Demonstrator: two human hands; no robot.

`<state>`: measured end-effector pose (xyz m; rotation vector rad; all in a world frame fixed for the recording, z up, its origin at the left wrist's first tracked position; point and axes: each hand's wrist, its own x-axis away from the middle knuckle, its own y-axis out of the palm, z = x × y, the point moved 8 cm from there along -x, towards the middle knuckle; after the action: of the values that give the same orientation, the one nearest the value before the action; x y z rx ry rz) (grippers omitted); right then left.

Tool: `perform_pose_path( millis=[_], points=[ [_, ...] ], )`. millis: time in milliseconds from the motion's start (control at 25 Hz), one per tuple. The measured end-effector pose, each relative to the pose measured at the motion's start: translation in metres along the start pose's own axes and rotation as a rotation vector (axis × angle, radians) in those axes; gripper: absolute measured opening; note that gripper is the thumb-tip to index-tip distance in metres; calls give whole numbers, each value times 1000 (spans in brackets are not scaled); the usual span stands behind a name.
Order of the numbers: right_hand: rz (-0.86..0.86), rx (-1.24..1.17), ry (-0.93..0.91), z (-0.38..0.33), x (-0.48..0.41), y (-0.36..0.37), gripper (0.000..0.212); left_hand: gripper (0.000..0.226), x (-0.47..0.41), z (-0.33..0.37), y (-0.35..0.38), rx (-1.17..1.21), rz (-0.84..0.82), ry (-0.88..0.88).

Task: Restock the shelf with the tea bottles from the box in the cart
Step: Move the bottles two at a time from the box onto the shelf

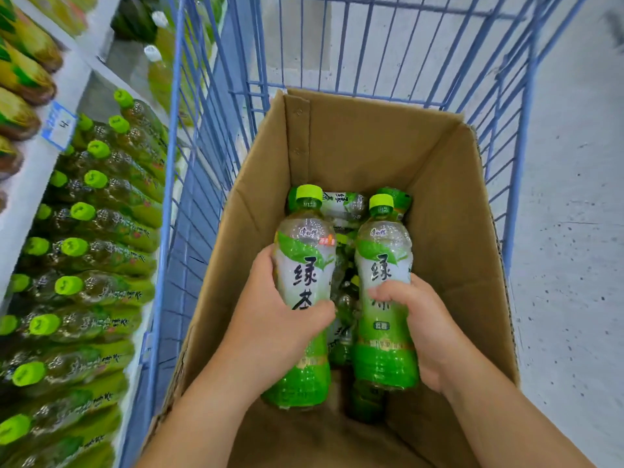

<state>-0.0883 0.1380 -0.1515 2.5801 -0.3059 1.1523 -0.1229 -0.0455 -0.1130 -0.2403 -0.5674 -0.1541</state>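
Our left hand [280,319] curls round the left bottle [304,265] at its label, and our right hand [418,325] grips the right bottle [383,251] likewise. Both are upright within the box [456,231] in the cart [209,96], above spare bottles [344,204] lying flat. Full and capped, they probably feel weighty, with thin walls that give and slick labels, so mid-body is the place to hold them. The shelf [30,184] is on our left.
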Motion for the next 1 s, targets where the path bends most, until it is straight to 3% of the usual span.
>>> perform_pose_path(
  millis=[120,280,440,680,1000],
  points=[
    [-58,28,-33,-14,23,7,9,59,28,10,-11,18,108,28],
    [-163,107,-74,-29,51,14,31,46,67,19,-16,129,266,60],
    [-237,176,-129,-50,82,23,23,49,116,37,-29,189,395,114],
    [-422,424,-213,-68,117,75,31,51,188,44,-72,181,580,197],
    [-737,726,-381,-2,166,228,45,48,288,-55,-197,256,977,121]
  ],
)
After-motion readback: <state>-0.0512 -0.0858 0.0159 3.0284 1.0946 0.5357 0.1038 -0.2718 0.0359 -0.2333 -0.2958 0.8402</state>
